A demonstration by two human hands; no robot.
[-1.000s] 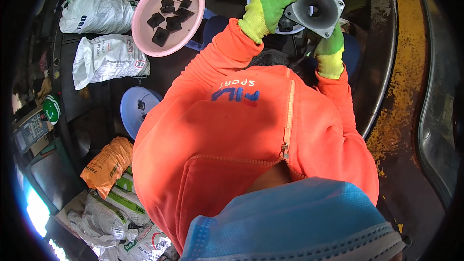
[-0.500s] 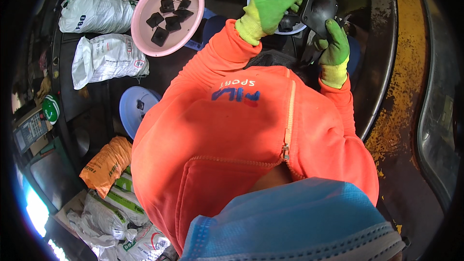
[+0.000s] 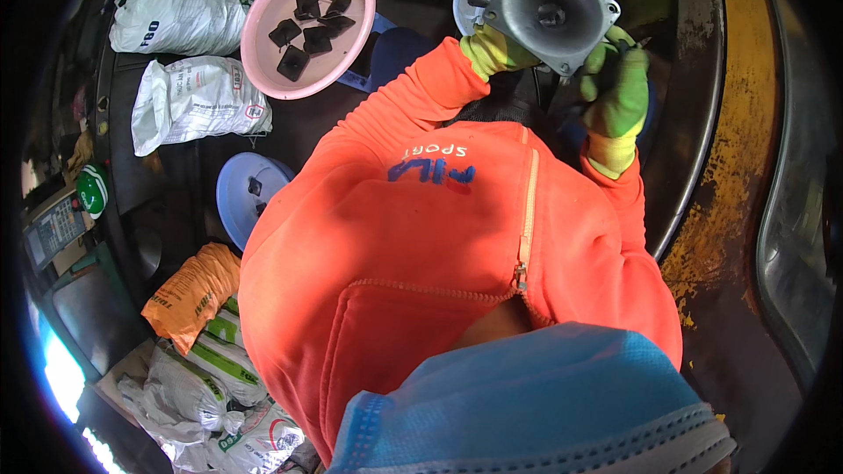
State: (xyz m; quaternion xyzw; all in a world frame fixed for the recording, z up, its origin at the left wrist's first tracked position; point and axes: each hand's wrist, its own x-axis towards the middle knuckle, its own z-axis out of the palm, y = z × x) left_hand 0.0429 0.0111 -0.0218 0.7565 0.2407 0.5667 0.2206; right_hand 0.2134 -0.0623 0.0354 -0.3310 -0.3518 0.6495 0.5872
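A dark grey speaker horn (image 3: 562, 9), with a square flange, corner holes and a round flared mouth, is held up with its opening facing me. My left hand (image 3: 496, 49), in a green and yellow glove, grips it from behind at the lower left; its fingertips are hidden by the flange. Close to the horn's lower right corner is my right hand (image 3: 617, 92), also gloved. Its fingers are curled around something small with a dark pointed tip that I cannot make out. Behind the horn, a pale blue basin (image 3: 463, 10) holding black parts is partly covered.
To the left stands a pink basin (image 3: 255, 61) with several black square parts. A blue basin (image 3: 234, 211) holds small dark pieces. White sacks (image 3: 180, 13), an orange sack (image 3: 193, 294) and a green helmet (image 3: 91, 190) lie farther left. A rusty yellow metal edge (image 3: 738, 123) runs along the right.
The horn has turned from edge-on to facing me. My left hand has moved down from its top to behind its lower left, and my right hand has come away from its face.
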